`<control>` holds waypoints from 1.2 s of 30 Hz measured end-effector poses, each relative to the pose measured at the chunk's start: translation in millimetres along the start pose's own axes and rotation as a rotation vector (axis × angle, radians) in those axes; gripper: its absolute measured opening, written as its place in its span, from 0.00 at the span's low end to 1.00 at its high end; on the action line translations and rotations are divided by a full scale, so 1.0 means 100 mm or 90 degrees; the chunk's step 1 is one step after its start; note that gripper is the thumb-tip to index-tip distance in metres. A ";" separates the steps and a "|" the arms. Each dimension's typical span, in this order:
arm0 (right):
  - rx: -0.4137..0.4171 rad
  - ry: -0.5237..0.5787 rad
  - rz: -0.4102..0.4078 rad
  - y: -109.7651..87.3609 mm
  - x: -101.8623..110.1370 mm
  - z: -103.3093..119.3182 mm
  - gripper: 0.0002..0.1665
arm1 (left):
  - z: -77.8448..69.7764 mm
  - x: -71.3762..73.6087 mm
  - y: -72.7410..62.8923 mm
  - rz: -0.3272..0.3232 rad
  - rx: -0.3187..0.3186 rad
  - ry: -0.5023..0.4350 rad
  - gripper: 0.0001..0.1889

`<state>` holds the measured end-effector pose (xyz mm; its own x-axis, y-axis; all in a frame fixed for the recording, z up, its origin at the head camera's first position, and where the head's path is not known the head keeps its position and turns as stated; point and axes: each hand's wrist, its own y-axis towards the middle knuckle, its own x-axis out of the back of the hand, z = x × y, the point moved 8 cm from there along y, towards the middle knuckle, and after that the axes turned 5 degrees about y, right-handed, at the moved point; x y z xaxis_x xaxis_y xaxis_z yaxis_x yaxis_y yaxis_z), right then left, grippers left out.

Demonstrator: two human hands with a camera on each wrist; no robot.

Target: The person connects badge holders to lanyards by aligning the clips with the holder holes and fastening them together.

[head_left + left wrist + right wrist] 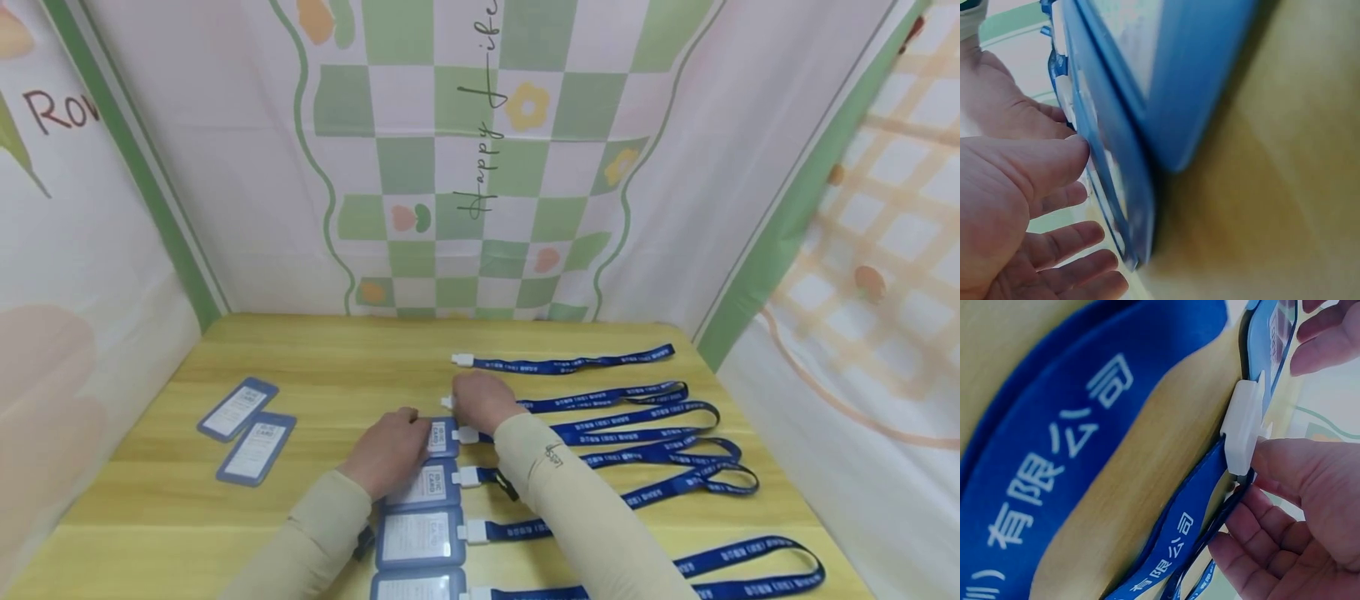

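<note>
My left hand (392, 450) lies over the topmost blue card holder (448, 439) in a column of several. Its thumb meets the edge of a holder in the left wrist view, and the other fingers extend loosely. Just up and right, my right hand (483, 400) pinches the white clip end (447, 402) of a blue lanyard (592, 400); thumb and fingers hide most of that clip. Beside this thumb, a white clip (1242, 428) in the right wrist view joins another blue lanyard (1166, 550) to a card holder (1261, 344).
Two loose card holders (255, 448) overlap slightly at the table's left. Above my right hand lies a separate lanyard (573, 364) with a white clip. Further holders with lanyards run towards me, partly under my right sleeve (585, 508). Patterned cloth (480, 167) hangs behind the table.
</note>
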<state>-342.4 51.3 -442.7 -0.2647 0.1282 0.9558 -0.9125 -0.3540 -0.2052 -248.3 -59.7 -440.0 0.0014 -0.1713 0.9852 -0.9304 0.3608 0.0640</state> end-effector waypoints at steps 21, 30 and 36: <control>0.001 0.006 0.006 0.00 0.01 0.01 0.06 | 0.60 0.27 -0.36 0.016 0.108 0.028 0.25; 0.002 -0.001 0.002 -0.01 0.02 0.02 0.06 | 1.02 0.42 -0.64 0.062 0.224 0.023 0.25; 0.003 0.002 0.004 -0.02 0.02 0.02 0.06 | 1.31 0.46 -0.80 0.072 0.331 -0.029 0.14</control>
<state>-340.4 50.2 -439.5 -0.2707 0.1288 0.9540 -0.9093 -0.3596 -0.2094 -222.1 -216.6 -420.2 -0.1144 -0.2014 0.9728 -0.9828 -0.1201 -0.1404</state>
